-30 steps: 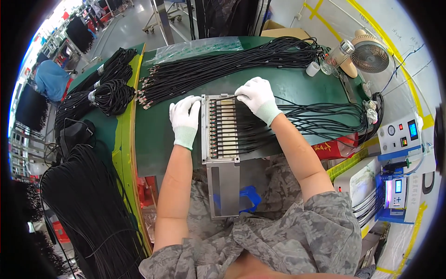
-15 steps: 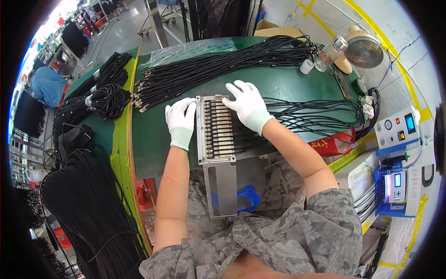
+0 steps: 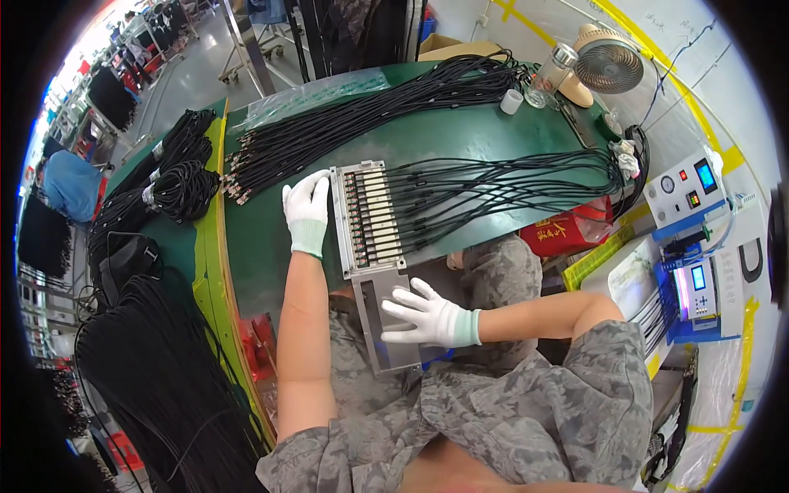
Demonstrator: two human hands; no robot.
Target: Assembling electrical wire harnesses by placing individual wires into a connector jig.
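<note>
A grey metal fixture point(image 3: 371, 215) with a row of cable connectors seated in it lies on the green table point(image 3: 263, 238). My left hand point(image 3: 306, 207), in a white glove, rests flat against the fixture's left edge. My right hand point(image 3: 429, 317), also gloved, lies with fingers spread on the grey plate point(image 3: 380, 329) that sticks out from the fixture over the table's near edge. Black cables point(image 3: 501, 179) run from the connectors to the right.
A long bundle of black cables point(image 3: 370, 115) lies across the far table. Coiled cables point(image 3: 177, 177) sit at the left, more hang below at the left point(image 3: 140, 386). A small fan point(image 3: 608, 64), a bottle point(image 3: 552, 74) and test boxes point(image 3: 686, 187) stand at the right.
My right hand has left the top of the fixture and come down toward me onto the protruding grey plate. My left hand has stayed at the fixture's left edge.
</note>
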